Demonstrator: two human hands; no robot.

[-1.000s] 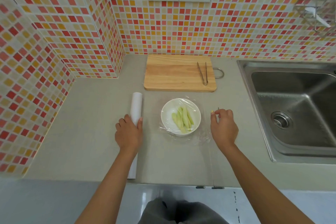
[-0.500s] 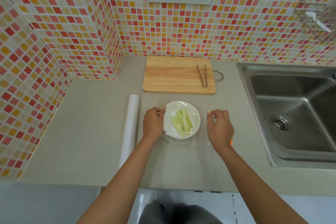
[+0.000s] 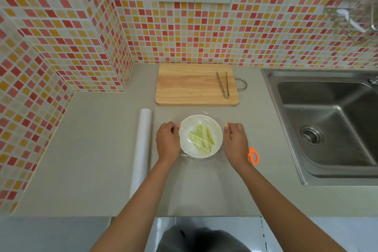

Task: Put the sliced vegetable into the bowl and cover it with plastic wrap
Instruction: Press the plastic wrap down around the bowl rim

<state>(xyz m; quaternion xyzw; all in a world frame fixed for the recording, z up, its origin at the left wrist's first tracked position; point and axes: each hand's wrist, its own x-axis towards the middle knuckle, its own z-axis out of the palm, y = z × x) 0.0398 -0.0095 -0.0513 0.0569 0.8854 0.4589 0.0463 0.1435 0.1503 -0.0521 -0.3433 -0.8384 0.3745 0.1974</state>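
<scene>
Both hands [image 3: 168, 141] [image 3: 235, 141] now flank the bowl [image 3: 201, 150], pinching plastic wrap [image 3: 204, 129] at its rim.

I see no readable text, label, brand or number anywhere in front of me on this surface [image 3: 102, 149].

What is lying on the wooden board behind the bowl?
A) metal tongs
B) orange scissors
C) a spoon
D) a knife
A: a pair of metal tongs lies on the right part of the wooden board, behind the bowl; the orange scissors are on the counter by the right hand instead.
</scene>
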